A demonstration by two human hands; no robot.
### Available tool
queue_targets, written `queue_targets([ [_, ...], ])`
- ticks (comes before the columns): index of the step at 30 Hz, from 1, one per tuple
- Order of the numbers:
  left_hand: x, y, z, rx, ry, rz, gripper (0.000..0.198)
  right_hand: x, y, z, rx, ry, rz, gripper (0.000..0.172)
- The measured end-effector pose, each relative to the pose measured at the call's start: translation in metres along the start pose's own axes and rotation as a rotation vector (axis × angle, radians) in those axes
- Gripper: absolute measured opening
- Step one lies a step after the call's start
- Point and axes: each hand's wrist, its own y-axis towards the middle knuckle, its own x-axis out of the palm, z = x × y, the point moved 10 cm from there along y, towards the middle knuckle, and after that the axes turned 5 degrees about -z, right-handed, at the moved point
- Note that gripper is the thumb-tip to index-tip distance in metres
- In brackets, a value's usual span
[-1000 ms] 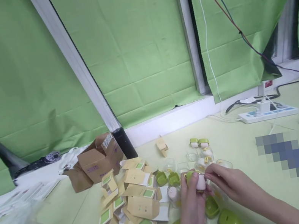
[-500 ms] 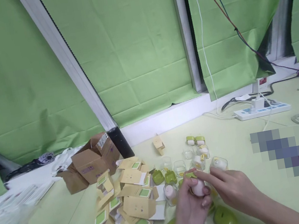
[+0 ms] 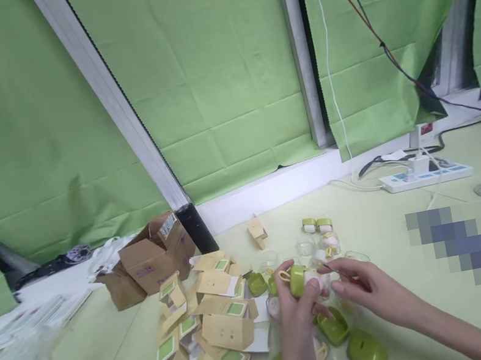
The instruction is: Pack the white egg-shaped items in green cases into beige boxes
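My left hand (image 3: 298,312) is closed around a small green-and-white case (image 3: 297,281) with a yellow loop, tipped on its side with the loop to the left. At its white end, my right hand (image 3: 366,288) has thumb and forefinger pinched together. Something thin and dark seems to show at those fingertips, too small to name. Below the hands are an open green shell (image 3: 334,326) and a closed green cover (image 3: 367,354) with a slot. Behind them stand clear cups (image 3: 307,247), some with white pieces inside, and two green-topped white cases (image 3: 324,225).
Flattened tan cartons (image 3: 227,328) with green panels are heaped to the left. A brown cardboard box (image 3: 155,254) stands behind them by a black post (image 3: 196,229). A power strip (image 3: 426,175) with cables lies back right; plastic wrap (image 3: 15,356) lies far left.
The case in my left hand has turned from green top upward to lying sideways, its loop now showing. My right hand has moved from the green top to the white end.
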Motion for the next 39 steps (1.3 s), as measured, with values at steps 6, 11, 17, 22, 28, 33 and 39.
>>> queue_targets([
  [6, -0.001, 0.008, -0.014, -0.046, -0.106, 0.008, 0.063, 0.011, 0.014, 0.004, 0.017, 0.210, -0.062, 0.032],
  [11, -0.059, 0.003, 0.003, 0.071, -0.110, 0.449, 0.037, -0.033, 0.067, 0.007, 0.021, -0.213, 0.088, 0.026],
  [17, -0.056, 0.012, 0.007, 0.149, -0.334, 0.333, 0.021, -0.039, 0.126, 0.024, 0.043, -0.427, 0.016, 0.022],
  [22, -0.043, 0.014, 0.002, 0.111, -0.390, 0.236, 0.023, -0.025, 0.109, 0.003, -0.038, -0.355, -0.038, 0.019],
  [28, -0.033, 0.012, 0.003, 0.132, -0.132, 0.194, 0.058, 0.007, 0.060, -0.034, -0.122, -0.102, -0.111, 0.021],
  [33, -0.019, 0.011, -0.004, 0.166, -0.030, 0.138, 0.065, 0.010, 0.039, -0.016, -0.095, 0.026, 0.022, 0.022],
  [39, 0.002, 0.012, -0.009, 0.133, -0.068, -0.013, 0.069, 0.004, 0.031, 0.000, -0.065, 0.132, 0.031, 0.017],
])
